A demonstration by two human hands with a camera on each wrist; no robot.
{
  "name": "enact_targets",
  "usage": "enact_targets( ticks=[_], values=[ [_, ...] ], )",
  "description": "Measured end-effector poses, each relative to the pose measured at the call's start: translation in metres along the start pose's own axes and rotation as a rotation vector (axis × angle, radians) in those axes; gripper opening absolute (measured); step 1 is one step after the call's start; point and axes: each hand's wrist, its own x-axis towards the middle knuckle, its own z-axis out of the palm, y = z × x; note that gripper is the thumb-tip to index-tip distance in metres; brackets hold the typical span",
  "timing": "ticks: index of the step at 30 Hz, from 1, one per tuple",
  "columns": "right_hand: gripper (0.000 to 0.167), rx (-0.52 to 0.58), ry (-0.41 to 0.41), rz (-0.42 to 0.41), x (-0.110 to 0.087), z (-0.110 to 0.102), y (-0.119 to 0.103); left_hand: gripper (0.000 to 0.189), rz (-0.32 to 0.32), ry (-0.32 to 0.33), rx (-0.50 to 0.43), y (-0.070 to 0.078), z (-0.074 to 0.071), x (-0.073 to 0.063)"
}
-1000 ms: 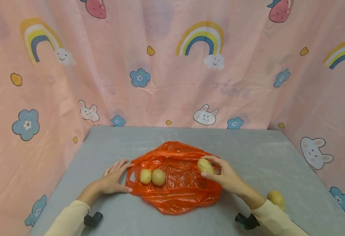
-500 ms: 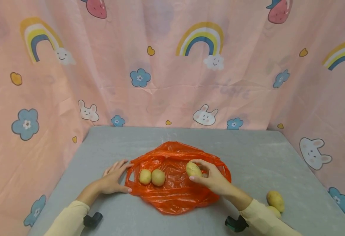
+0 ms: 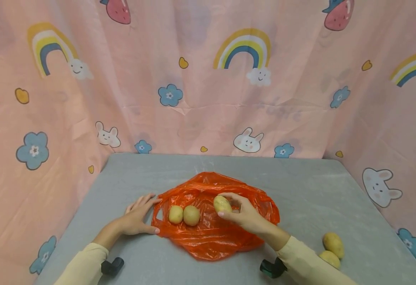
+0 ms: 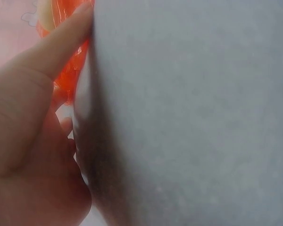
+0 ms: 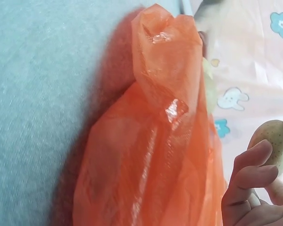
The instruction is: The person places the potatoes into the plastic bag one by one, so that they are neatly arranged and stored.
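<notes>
An orange-red plastic bag [image 3: 211, 241] lies spread in the middle of the table, its handle hole at the left. Two roundish potatoes [image 3: 191, 215] sit side by side on its left half. My right hand [image 3: 245, 215] grips a third, longer potato [image 3: 222, 204] between thumb and fingers, over the middle of the bag. In the right wrist view, speckled skin shows on this potato [image 5: 276, 141]. My left hand [image 3: 135, 219] rests on the table with fingers extended, its fingertips and thumb at the bag's left edge. The left wrist view shows the thumb [image 4: 61, 42] along the bag.
Two more potatoes [image 3: 333, 244] lie together on the grey table [image 3: 300, 190] at the right, beside my right sleeve [image 3: 307, 261]. A pink patterned curtain [image 3: 201, 114] encloses the table at the back and sides.
My right hand has moved left over the bag with the potato. The bag's right end has spread out from under the hand. The left hand stays in place.
</notes>
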Motion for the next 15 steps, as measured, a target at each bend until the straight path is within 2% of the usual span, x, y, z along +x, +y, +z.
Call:
enact_targets(
  ticks=[15],
  values=[
    [0.061, 0.014, -0.042, 0.05, 0.0083, 0.0105, 0.0071, 0.1, 0.0, 0.005, -0.004, 0.0006, 0.0012, 0.0]
  ],
)
